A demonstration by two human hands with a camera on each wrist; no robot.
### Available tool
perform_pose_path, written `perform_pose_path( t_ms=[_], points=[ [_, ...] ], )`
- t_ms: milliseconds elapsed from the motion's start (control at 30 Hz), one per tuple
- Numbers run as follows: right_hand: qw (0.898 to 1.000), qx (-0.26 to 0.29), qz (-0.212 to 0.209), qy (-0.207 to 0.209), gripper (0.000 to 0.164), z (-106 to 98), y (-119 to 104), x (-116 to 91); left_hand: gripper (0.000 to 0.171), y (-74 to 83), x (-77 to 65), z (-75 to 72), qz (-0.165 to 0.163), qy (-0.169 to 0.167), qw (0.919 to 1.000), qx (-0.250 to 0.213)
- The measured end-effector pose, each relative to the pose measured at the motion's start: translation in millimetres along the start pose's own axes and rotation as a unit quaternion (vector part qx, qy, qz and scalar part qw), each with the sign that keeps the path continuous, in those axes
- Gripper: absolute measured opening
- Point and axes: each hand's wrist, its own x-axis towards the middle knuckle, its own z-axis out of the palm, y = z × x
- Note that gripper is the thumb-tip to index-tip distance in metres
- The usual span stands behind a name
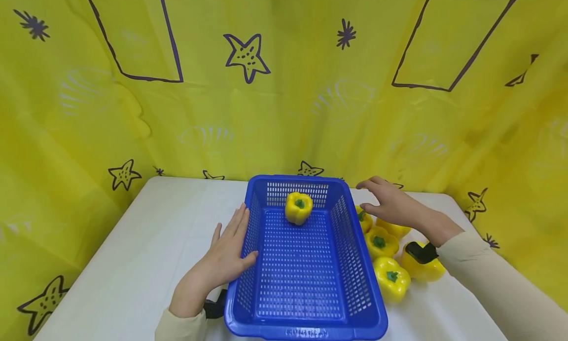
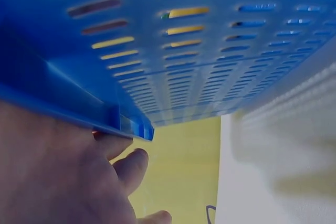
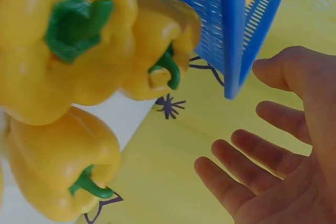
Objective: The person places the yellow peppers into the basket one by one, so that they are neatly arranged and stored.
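A blue plastic basket [image 1: 306, 331] with slotted walls stands in the middle of the white table. Inside, near its far end, one yellow bell pepper [image 1: 296, 211] sits with its green stem showing. My left hand [image 1: 227, 256] rests along the basket's left rim, fingers straight, thumb over the edge. To the right of the basket, my right hand [image 1: 392, 203] is raised above several yellow bell peppers [image 1: 391, 278], with nothing in it. In the right wrist view its fingers [image 3: 247, 156] are spread and the thumb is near the basket's rim.
The loose peppers [image 3: 68, 166] lie close together against the basket's right side. Behind the white table [image 1: 133, 262] hangs a yellow curtain [image 1: 284, 114] with drawn stars and shells. Dark straps [image 1: 421, 252] are on both wrists.
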Motion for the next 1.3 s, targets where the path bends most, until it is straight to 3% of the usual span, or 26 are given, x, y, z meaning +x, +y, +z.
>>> perform_pose_path(
  t_ms=[200,433,600,867,1300],
  points=[
    [1.0,0.011,-0.009,-0.023,0.045,12.8,3.3,-3.9,0.093,-2.6,0.4,-2.1,0.001,0.0,1.0,-0.007],
    [0.996,0.047,0.001,-0.082,0.066,25.6,3.5,-5.7,0.09,-2.3,0.8,1.7,-0.001,0.0,0.9998,-0.019],
    [0.996,0.049,-0.002,-0.079,0.073,32.4,4.8,-3.7,0.089,-2.5,0.7,4.0,0.001,0.016,0.9997,-0.02],
    [0.998,0.035,0.007,-0.056,0.066,43.2,8.5,2.6,0.088,-1.5,1.1,4.3,-0.002,0.018,0.9997,-0.015],
    [0.997,0.021,0.034,-0.06,0.062,44.1,13.0,3.9,0.088,-1.4,1.0,6.3,-0.004,0.03,0.9995,-0.014]
  ],
)
